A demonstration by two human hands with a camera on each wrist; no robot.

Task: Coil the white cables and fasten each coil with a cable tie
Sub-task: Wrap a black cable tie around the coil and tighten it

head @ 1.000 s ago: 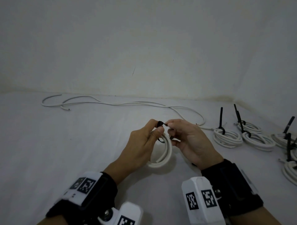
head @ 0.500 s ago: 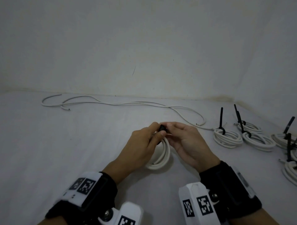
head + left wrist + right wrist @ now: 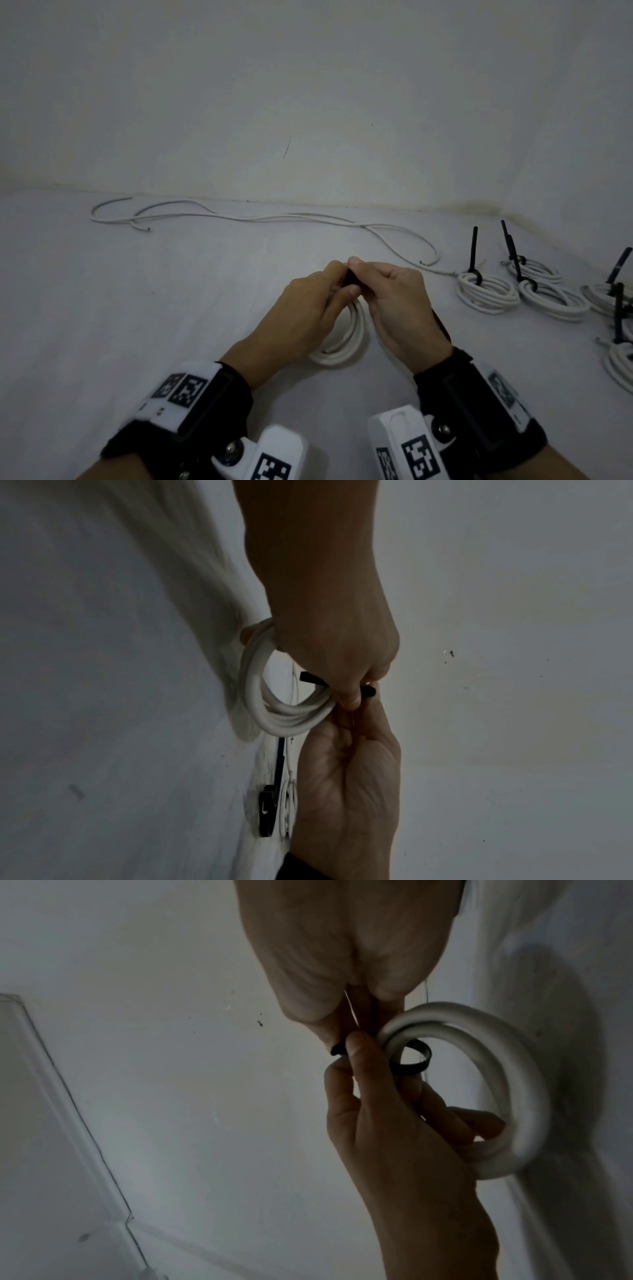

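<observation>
Over the middle of the white surface I hold a small white cable coil (image 3: 346,344) upright between both hands. A black cable tie (image 3: 352,278) is looped loosely round the coil's top strands; its loop (image 3: 416,1059) shows in the right wrist view. My left hand (image 3: 342,280) pinches the tie with thumb and forefinger, while its other fingers curl through the coil (image 3: 284,718). My right hand (image 3: 363,274) pinches the tie from the other side. The tie's head is mostly hidden by the fingertips.
A long loose white cable (image 3: 274,217) lies along the back by the wall. Several coils fastened with black ties (image 3: 486,291) (image 3: 548,298) sit at the right, up to the frame's edge. Walls close off the back and right.
My hands have drawn closer together. The right fingertips now meet the left ones over the tie, and the coil is more covered by the hands.
</observation>
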